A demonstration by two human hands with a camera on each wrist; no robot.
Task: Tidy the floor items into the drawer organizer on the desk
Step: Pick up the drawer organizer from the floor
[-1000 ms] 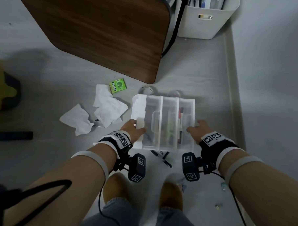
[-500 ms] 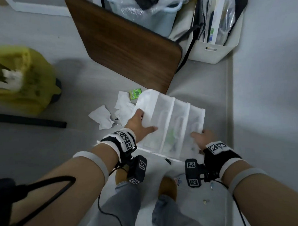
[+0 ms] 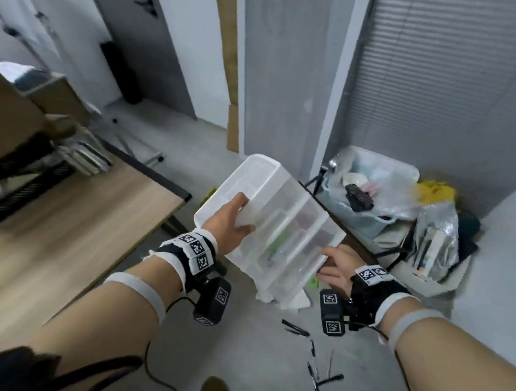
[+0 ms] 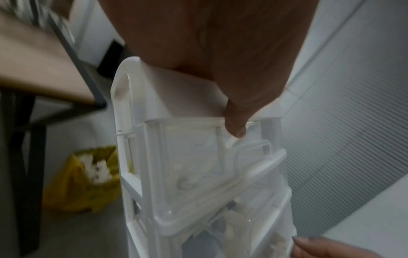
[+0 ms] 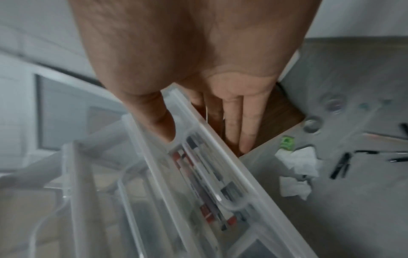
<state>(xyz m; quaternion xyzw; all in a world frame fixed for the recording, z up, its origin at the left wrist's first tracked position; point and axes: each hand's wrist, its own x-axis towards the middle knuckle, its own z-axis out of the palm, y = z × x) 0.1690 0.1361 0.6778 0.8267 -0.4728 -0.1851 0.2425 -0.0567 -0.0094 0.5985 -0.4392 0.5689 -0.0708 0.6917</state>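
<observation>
Both hands grip the drawer organizer point(image 3: 279, 225) tilted in the air beside the table point(image 3: 72, 231); left hand point(image 3: 229, 223) clasps its upper end; right hand point(image 3: 336, 266) pinches its lower edge; pens point(image 3: 295, 328) lie on the floor below it.

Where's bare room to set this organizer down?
The light wooden desk, between its near corner and the black rack, looks bare. The floor below is crowded with pens and tissues. Both hands, left hand and right hand, hold the drawer organizer.
</observation>
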